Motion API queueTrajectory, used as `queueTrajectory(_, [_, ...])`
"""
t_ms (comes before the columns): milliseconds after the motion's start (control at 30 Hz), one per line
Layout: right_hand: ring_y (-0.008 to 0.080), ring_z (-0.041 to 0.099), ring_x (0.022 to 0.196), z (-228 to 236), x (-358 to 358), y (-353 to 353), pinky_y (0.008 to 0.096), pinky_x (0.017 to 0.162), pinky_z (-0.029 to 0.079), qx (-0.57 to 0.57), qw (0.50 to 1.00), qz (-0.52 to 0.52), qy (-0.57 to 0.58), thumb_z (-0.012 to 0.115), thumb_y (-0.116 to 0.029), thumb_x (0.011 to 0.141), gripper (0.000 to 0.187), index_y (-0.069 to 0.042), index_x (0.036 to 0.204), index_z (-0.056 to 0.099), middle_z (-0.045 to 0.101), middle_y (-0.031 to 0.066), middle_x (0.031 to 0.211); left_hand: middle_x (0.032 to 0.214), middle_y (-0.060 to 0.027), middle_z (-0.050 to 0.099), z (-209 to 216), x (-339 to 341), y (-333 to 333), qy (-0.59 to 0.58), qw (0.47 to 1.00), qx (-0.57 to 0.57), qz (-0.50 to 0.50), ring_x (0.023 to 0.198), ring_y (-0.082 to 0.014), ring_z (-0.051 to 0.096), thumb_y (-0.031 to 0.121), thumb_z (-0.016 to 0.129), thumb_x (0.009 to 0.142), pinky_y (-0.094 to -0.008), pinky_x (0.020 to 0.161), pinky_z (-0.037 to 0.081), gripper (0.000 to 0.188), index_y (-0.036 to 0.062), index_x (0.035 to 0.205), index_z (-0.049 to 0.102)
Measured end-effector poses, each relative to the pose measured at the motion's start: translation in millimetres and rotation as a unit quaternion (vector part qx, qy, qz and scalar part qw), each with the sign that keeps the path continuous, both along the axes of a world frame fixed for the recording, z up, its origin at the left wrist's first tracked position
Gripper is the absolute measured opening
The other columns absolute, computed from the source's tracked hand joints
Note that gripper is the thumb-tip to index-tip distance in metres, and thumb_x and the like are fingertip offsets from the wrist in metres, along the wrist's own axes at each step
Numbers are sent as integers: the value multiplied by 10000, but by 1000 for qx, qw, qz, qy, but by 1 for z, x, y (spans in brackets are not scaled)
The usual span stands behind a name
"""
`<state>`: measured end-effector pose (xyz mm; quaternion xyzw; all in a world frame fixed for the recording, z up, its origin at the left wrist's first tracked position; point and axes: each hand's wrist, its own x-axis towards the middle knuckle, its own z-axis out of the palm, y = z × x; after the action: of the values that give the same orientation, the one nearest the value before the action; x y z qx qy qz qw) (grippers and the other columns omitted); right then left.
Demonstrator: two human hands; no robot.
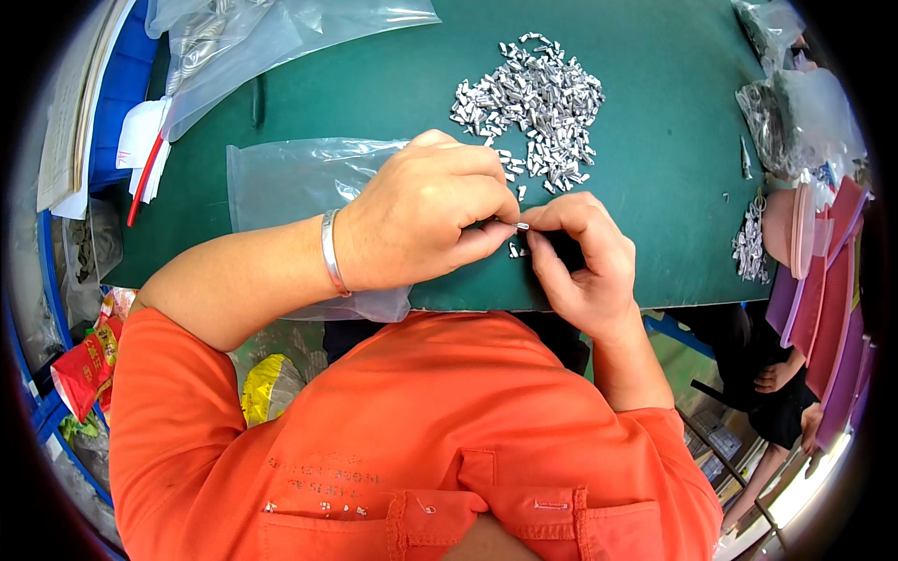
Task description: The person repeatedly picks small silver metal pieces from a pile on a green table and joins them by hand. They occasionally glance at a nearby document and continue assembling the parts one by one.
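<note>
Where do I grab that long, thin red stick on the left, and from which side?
Probably pinch the long, thin red stick near its lower end, coming from the lower right. It lies slanted, and that end pokes past the white sheets of paper. Its upper end meets the clear plastic bag, so grabbing there might tug the bag.
</note>
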<state>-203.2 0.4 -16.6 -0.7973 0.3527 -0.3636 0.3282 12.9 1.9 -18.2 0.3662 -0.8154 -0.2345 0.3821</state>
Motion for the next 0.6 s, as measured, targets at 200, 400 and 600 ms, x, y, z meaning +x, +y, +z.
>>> queueTrajectory(200, [271,584,790,-3,2,-16,354,701,476,-114,991,-9,75,679,89,724,253,-41,940,684,632,78,879,781,-25,623,1,0,0,-9,1000,4,2,716,-203,605,28,753,714,-328,696,436,144,103,815,683])
queueTrajectory(400, [262,561,810,-3,4,-16,363,687,459,-136,980,-38,139,701,35,753,175,-47,907,687,597,68,872,778,-27,620,1,0,-1,-12,1000,9,1,717,-206,602,31,749,716,-329,694,434,137,100,815,684])
queueTrajectory(600, [253,625,777,-5,-2,-7,337,664,502,-93,995,-33,19,738,54,740,171,-26,874,669,658,93,873,771,-27,611,0,0,-1,-11,1000,7,-1,712,-205,596,40,754,715,-331,691,432,137,104,816,688])
